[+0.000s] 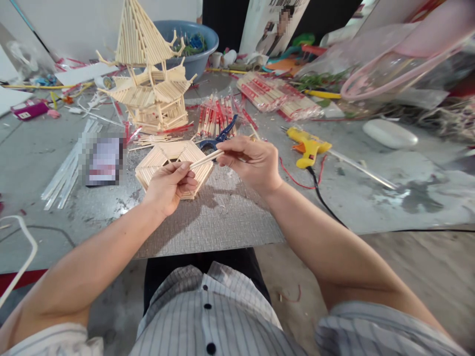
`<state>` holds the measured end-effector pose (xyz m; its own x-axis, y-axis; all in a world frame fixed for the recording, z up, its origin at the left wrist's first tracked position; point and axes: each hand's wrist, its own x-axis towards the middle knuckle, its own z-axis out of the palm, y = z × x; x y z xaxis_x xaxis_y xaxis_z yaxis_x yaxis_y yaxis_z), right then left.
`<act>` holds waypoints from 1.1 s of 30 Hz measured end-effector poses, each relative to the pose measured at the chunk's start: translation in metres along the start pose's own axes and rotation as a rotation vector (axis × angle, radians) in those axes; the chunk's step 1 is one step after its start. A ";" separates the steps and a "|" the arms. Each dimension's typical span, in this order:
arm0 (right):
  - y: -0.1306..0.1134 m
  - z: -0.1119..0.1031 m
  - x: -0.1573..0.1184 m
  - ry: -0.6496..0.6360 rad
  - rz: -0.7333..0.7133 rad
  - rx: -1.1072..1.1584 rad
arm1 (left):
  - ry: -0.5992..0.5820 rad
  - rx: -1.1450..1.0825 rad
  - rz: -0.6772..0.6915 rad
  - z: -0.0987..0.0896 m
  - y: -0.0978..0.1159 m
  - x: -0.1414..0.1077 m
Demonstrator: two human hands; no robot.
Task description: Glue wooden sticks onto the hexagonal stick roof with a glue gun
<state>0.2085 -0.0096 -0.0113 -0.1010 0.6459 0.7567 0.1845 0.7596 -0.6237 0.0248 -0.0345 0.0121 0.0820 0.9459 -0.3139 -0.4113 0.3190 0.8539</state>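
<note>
A pair of thin wooden chopsticks [206, 159] spans the gap between my two hands, one end in each. My left hand [171, 183] pinches the near end between thumb and fingers. At the far end, my right hand [249, 160] grips with thumb and forefinger. Just beneath them on the table sits a six-sided roof piece [156, 160] made of wooden sticks, with an opening in its middle. Part of it is hidden by my left hand. Blue-handled pliers [222, 136] lie right behind it. Further back stands a tiered stick pagoda [156, 94].
A yellow glue gun [308, 146] with a black cord lies to the right. Clear glue sticks [70, 163] and a phone [106, 159] are on the left. Behind are packs of wrapped chopsticks [263, 91], a blue basin [208, 44] and a white oval object [389, 133].
</note>
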 end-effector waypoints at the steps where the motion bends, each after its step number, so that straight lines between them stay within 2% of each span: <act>1: 0.000 0.000 0.000 0.000 -0.002 -0.034 | 0.000 0.003 -0.001 0.000 0.000 0.000; 7: -0.002 0.000 -0.001 0.005 0.029 -0.053 | -0.014 0.005 0.013 -0.001 -0.002 0.001; 15: -0.002 0.001 -0.001 0.009 0.148 -0.002 | -0.016 0.006 0.031 -0.002 -0.002 0.002; 33: -0.001 0.001 -0.002 -0.001 0.121 -0.047 | -0.024 0.000 0.050 -0.003 0.000 0.000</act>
<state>0.2078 -0.0116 -0.0121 -0.0758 0.7327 0.6763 0.2408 0.6716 -0.7007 0.0226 -0.0344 0.0108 0.0829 0.9618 -0.2608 -0.4157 0.2712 0.8681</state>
